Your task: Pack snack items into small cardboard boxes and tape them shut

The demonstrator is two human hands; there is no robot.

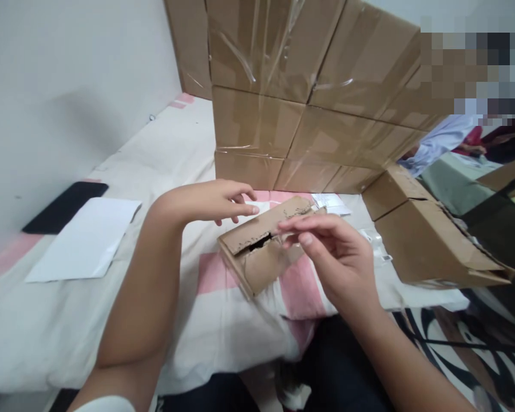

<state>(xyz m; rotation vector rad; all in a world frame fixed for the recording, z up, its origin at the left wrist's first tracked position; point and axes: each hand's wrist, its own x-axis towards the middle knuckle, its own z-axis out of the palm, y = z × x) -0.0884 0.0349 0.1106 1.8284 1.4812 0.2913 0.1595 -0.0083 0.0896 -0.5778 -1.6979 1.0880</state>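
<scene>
A small flat cardboard box (261, 269) lies at an angle on the cloth in front of me. Its top flaps have ragged, torn edges, with a dark gap between them. My left hand (225, 203) hovers over the box's far left side, fingers loosely bent and apart, holding nothing. Over the right side is my right hand (339, 252), thumb and fingers drawn toward each other. A see-through strip, apparently clear tape (292, 254), hangs at its fingertips, partly blurred.
Tall taped cardboard boxes (300, 114) stand behind the work. At right lies an open cardboard carton (433, 240). White paper (86, 240) and a black flat object (66, 206) rest at left. Small papers (332, 203) lie beyond the box. Another person's sleeve (438, 140) shows at right.
</scene>
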